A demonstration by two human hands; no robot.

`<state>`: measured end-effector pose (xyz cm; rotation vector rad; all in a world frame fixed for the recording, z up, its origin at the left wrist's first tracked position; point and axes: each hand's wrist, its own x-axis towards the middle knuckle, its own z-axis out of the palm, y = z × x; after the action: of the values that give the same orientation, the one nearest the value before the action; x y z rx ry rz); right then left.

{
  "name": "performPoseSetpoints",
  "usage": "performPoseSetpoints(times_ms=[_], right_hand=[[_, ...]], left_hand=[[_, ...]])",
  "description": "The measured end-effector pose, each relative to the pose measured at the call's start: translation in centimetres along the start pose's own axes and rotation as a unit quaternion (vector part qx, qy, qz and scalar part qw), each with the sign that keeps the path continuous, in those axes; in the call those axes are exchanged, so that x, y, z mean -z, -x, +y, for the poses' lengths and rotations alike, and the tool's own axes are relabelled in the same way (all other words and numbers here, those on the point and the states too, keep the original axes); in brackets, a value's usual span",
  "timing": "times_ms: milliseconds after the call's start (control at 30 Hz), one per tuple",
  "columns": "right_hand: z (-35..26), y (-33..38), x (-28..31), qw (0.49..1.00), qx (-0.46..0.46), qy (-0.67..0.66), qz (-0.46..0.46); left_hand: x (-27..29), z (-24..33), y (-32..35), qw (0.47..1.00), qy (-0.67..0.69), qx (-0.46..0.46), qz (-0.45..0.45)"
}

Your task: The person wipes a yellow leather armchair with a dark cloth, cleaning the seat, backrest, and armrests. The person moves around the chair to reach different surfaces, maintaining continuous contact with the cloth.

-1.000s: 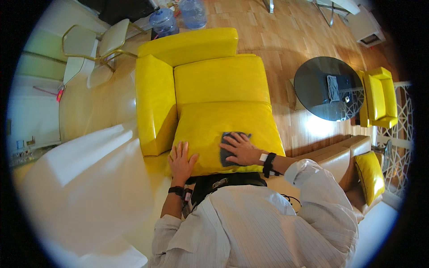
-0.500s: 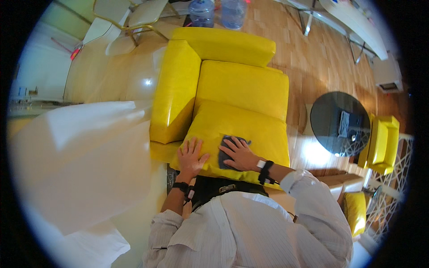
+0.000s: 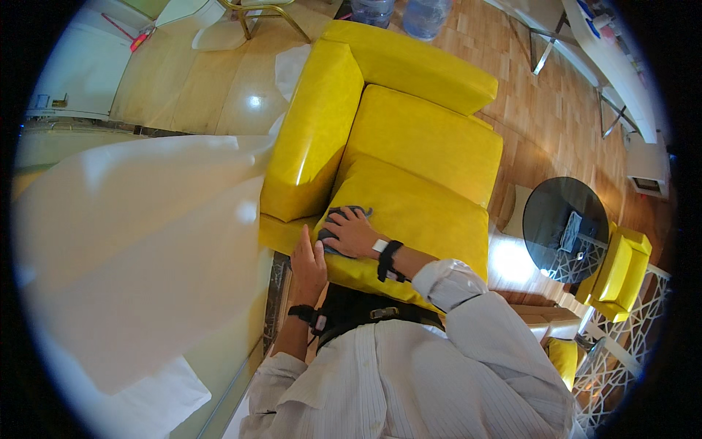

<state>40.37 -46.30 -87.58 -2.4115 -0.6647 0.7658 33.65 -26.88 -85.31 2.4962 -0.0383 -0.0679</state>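
Note:
A dark grey cloth [image 3: 329, 240] lies bunched at the left front corner of a yellow seat cushion [image 3: 417, 219]. My right hand [image 3: 352, 235] holds it down against the cushion, fingers over the cloth, which shows around their edges. Just to the left, my left hand [image 3: 308, 265] rests at the cushion's corner edge with its fingers stretched out and nothing in them. The cushion lies on a yellow sofa [image 3: 431, 143] with a left armrest [image 3: 314, 135] and a backrest across the far side. Black bands circle both my wrists.
White sheeting [image 3: 161, 241] covers a large area on the left. To the right stand a round black table [image 3: 563, 227] and a yellow armchair [image 3: 621, 274]. Large water bottles [image 3: 426, 16] stand behind the sofa. A white table [image 3: 621, 73] is at the far right.
My right hand has slid the cloth leftward to the cushion's corner. My left hand has shifted from flat on the cushion to its edge. The view has also turned.

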Motion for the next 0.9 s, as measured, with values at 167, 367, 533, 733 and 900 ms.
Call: performPoseSetpoints(times_ms=[167, 367, 533, 733, 900], right_hand=[[1.0, -4.5, 1.2, 0.997, -0.041, -0.014, -0.064], [3.9, -1.9, 1.6, 0.987, -0.155, -0.003, -0.052], [2.5, -3.7, 0.3, 0.993, -0.073, -0.034, -0.09], [5.3, -5.4, 1.7, 0.99, -0.126, -0.002, -0.064], [5.9, -2.2, 2.2, 0.979, -0.176, -0.005, -0.106]], left_hand=[[-0.4, 0.1, 0.0, 1.0, -0.001, -0.022, 0.02], [-1.4, 0.3, -0.3, 0.994, -0.107, -0.026, -0.003], [-2.2, 0.2, -0.2, 0.991, -0.129, -0.015, 0.019], [-2.1, 0.3, -0.5, 0.983, -0.181, -0.017, -0.039], [-3.1, 1.7, -1.7, 0.967, -0.222, -0.021, -0.122]])
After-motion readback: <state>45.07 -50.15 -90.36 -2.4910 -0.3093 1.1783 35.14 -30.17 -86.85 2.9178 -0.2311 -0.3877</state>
